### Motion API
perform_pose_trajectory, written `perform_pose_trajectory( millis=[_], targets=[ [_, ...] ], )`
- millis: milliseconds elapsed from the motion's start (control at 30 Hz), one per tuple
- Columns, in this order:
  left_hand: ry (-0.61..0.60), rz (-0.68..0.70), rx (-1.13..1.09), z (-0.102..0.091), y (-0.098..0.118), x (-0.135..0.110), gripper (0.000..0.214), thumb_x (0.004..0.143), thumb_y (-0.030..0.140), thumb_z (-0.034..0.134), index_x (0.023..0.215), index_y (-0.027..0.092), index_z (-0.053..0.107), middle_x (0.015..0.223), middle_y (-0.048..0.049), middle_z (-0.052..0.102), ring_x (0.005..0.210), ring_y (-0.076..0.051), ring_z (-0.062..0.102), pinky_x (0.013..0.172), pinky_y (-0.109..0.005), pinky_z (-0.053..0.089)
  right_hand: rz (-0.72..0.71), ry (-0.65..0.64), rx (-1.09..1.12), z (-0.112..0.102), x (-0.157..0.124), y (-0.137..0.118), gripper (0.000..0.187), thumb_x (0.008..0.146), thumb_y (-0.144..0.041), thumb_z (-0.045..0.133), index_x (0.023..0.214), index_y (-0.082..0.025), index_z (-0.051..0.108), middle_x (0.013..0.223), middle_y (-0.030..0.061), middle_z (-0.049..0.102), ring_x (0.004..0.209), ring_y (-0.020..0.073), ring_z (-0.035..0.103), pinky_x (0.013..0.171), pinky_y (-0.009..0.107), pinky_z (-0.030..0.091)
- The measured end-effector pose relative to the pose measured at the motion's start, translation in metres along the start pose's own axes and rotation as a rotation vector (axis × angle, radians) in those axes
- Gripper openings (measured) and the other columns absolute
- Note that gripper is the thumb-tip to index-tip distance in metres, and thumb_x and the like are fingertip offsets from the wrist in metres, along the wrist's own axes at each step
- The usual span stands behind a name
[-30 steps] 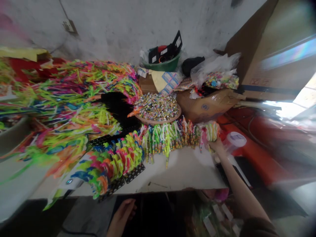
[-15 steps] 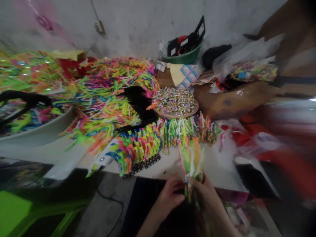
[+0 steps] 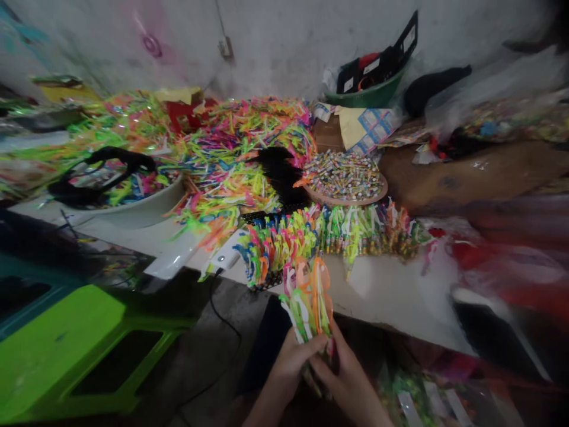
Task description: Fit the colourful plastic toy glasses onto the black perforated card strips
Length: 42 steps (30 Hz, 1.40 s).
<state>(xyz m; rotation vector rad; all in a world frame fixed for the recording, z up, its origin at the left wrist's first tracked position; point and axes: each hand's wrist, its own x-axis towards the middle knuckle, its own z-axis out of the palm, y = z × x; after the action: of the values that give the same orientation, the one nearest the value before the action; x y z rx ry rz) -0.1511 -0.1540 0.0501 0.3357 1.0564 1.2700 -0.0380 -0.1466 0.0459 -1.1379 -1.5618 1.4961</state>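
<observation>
In front of the table edge, both hands are closed round a bundle of neon plastic pieces [image 3: 306, 296], in orange, green, white and pink with looped tops. My left hand [image 3: 297, 359] grips it from the left, its thumb across the front. From the right, my right hand [image 3: 340, 367] wraps the lower part, its thumb close to the left one. Their exact kind I cannot make out. Just beyond the bundle, similar bright pieces stand in a packed row [image 3: 275, 243] on a black perforated rack.
A shallow pink bowl [image 3: 351, 200] holds many small patterned pieces. Loose neon pieces [image 3: 235, 154] are heaped behind, beside a white basin [image 3: 146, 207]. A white device [image 3: 226, 255] with a cable lies near the table edge. A green stool [image 3: 71, 350] stands lower left.
The view has swung left, so things appear further right. My hands have drawn together round the bundle, which now shows its orange looped tops more clearly.
</observation>
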Motion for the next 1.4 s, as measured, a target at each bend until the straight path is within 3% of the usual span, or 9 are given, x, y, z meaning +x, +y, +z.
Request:
perform_pose_trajectory(
  millis=[167,367,533,667,800,933,1100,1233,1400],
  targets=[
    [0.092,0.001,-0.072,-0.014,0.0,-0.014,0.045,0.054,0.024,0.08,0.096,0.014,0.065,0.087,-0.0063,0.071,0.076,-0.019,0.065,0.069,-0.026,0.05,0.085,-0.066,-0.004,0.01,-0.009,0.003,0.058,0.081,-0.034,0.055,0.135,-0.021,0.036,0.137,0.0048,0.042,0.128,0.0205,0.033,0.107,0.036,0.026],
    [0.063,-0.021,-0.138,-0.041,-0.017,-0.023,0.05,0.059,0.024,0.077,0.105,0.014,0.062,0.098,-0.0095,0.07,0.092,-0.024,0.063,0.085,-0.032,0.047,0.243,-0.048,0.092,0.028,-0.022,0.015,0.049,0.087,-0.044,0.042,0.129,-0.02,0.046,0.133,0.005,0.046,0.131,0.0217,0.028,0.108,0.04,0.023],
    [0.032,-0.08,-0.139,-0.062,-0.045,-0.032,0.042,0.062,0.022,0.075,0.101,0.013,0.064,0.091,-0.0093,0.07,0.088,-0.023,0.063,0.084,-0.032,0.047,0.224,-0.06,-0.14,0.033,-0.042,0.038,0.045,0.087,-0.038,0.041,0.126,-0.017,0.049,0.126,0.0096,0.053,0.12,0.0215,0.045,0.104,0.038,0.031],
    [0.109,-0.148,-0.08,-0.074,-0.066,-0.039,0.033,0.059,0.023,0.076,0.089,0.013,0.065,0.075,-0.0058,0.07,0.069,-0.019,0.064,0.066,-0.028,0.049,0.1,-0.031,-0.352,0.028,-0.053,0.055,0.033,0.084,-0.031,0.045,0.109,-0.016,0.061,0.103,0.0114,0.063,0.097,0.0228,0.059,0.09,0.034,0.044],
    [0.106,-0.195,-0.072,-0.078,-0.076,-0.042,0.035,0.06,0.028,0.074,0.089,0.013,0.062,0.066,-0.0035,0.067,0.053,-0.017,0.06,0.051,-0.027,0.048,0.159,-0.034,-0.266,0.025,-0.056,0.065,0.027,0.082,-0.033,0.05,0.1,-0.017,0.062,0.086,0.0064,0.066,0.076,0.019,0.062,0.069,0.026,0.05],
    [0.149,-0.181,-0.074,-0.08,-0.077,-0.041,0.034,0.059,0.026,0.074,0.087,0.014,0.061,0.063,-0.0016,0.064,0.053,-0.016,0.059,0.05,-0.027,0.047,0.245,0.022,-0.176,0.023,-0.056,0.063,0.023,0.08,-0.04,0.053,0.085,-0.018,0.058,0.064,0.0002,0.06,0.052,0.0134,0.055,0.046,0.021,0.043],
    [0.108,-0.136,-0.063,-0.084,-0.074,-0.037,0.031,0.059,0.025,0.073,0.087,0.014,0.062,0.074,-0.0045,0.066,0.062,-0.017,0.061,0.056,-0.028,0.049,0.254,0.055,0.021,0.017,-0.045,0.063,0.032,0.081,-0.046,0.05,0.099,-0.019,0.051,0.062,-0.0011,0.056,0.047,0.0142,0.053,0.036,0.022,0.041],
    [0.163,-0.154,-0.01,-0.093,-0.07,-0.038,0.041,0.054,0.026,0.077,0.091,0.013,0.063,0.072,-0.005,0.068,0.062,-0.019,0.062,0.052,-0.027,0.048,-0.011,0.058,-0.406,0.015,-0.025,0.097,0.024,0.087,-0.028,0.041,0.102,-0.018,0.056,0.09,0.0082,0.062,0.082,0.0204,0.06,0.07,0.032,0.05],
    [0.249,-0.135,-0.081,-0.112,-0.059,-0.046,0.046,0.059,0.027,0.075,0.103,0.019,0.061,0.09,-0.0061,0.069,0.075,-0.021,0.065,0.058,-0.027,0.052,-0.261,-0.303,-1.046,0.023,-0.015,0.141,0.039,0.076,-0.004,0.045,0.107,-0.021,0.06,0.116,0.0078,0.057,0.104,0.0241,0.051,0.089,0.04,0.04]
  ],
)
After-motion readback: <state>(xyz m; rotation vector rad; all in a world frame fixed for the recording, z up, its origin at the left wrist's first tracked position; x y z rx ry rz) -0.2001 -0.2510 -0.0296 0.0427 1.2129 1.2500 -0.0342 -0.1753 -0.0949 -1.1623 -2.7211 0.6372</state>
